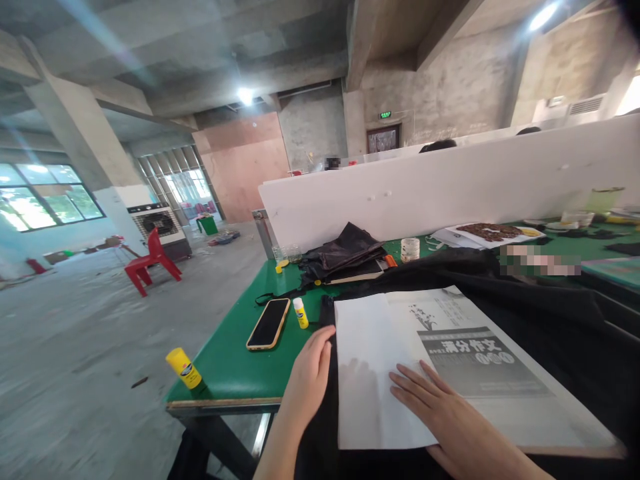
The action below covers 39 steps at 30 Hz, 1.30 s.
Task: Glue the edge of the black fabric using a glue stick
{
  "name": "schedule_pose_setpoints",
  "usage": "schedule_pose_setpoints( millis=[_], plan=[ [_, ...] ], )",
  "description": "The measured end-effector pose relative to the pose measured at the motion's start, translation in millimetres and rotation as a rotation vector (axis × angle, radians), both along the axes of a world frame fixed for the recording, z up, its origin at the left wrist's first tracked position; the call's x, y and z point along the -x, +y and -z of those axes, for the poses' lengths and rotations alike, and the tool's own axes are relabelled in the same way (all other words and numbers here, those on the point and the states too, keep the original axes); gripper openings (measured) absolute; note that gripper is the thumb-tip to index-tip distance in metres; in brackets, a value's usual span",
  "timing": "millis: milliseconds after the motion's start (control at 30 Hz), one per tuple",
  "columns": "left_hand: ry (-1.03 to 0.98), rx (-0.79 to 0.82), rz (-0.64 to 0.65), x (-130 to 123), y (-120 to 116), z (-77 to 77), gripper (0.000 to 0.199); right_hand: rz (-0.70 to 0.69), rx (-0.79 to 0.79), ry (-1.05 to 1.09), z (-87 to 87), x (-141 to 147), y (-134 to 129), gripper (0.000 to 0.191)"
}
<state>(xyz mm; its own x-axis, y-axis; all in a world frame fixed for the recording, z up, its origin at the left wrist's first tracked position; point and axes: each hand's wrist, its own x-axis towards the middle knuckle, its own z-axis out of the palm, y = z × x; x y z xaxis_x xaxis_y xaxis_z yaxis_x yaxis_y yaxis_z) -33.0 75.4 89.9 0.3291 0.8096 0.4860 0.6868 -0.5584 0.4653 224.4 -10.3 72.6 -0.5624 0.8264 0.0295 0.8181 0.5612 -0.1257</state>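
An opened book or booklet (370, 400) lies on black cloth (565, 333), with a blank white page at left and a printed grey page at right. My right hand (440, 407) rests flat on it near the middle, fingers spread and holding nothing. Beside the left edge of the page is my left hand (313, 373), its fingers close together at the paper's edge; whether they grip anything is hidden. To the left lie a phone (269, 324) with a yellow rim and a small glue stick (301, 313).
A larger yellow glue stick (184, 368) stands at the left corner of the green table (235, 373). Folded black material (345, 250), a clear jar (410, 249) and a white tray (493, 235) of brown pieces are behind. A white partition (425, 180) crosses the back.
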Motion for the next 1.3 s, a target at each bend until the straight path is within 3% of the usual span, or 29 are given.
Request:
schedule_pose_setpoints(
  millis=[100, 200, 333, 433, 933, 1300],
  plan=[
    [0.189, 0.014, 0.009, -9.1, 42.5, 1.8, 0.047, -0.017, -0.075, -0.017, 4.3, -0.6, -0.9, 0.089],
    [0.433, 0.053, -0.012, -22.8, 73.9, 18.4, 0.062, -0.047, -0.215, -0.066, 8.1, 0.5, -2.4, 0.088],
    [0.578, 0.145, -0.087, -38.6, 88.4, 38.4, 0.071, -0.085, -0.474, -0.137, 8.4, 2.2, -4.6, 0.080],
    [0.612, 0.191, -0.113, -44.3, 90.2, 46.1, 0.074, -0.129, -0.567, -0.155, 6.9, 1.8, -4.2, 0.073],
    [0.571, 0.200, -0.147, -44.2, 95.8, 52.0, 0.075, -0.200, -0.572, -0.147, 3.7, -6.3, -4.8, 0.073],
    [0.556, 0.186, -0.132, -45.0, 95.8, 50.2, 0.071, -0.156, -0.329, -0.076, 7.6, -8.6, -3.5, 0.079]
  ],
)
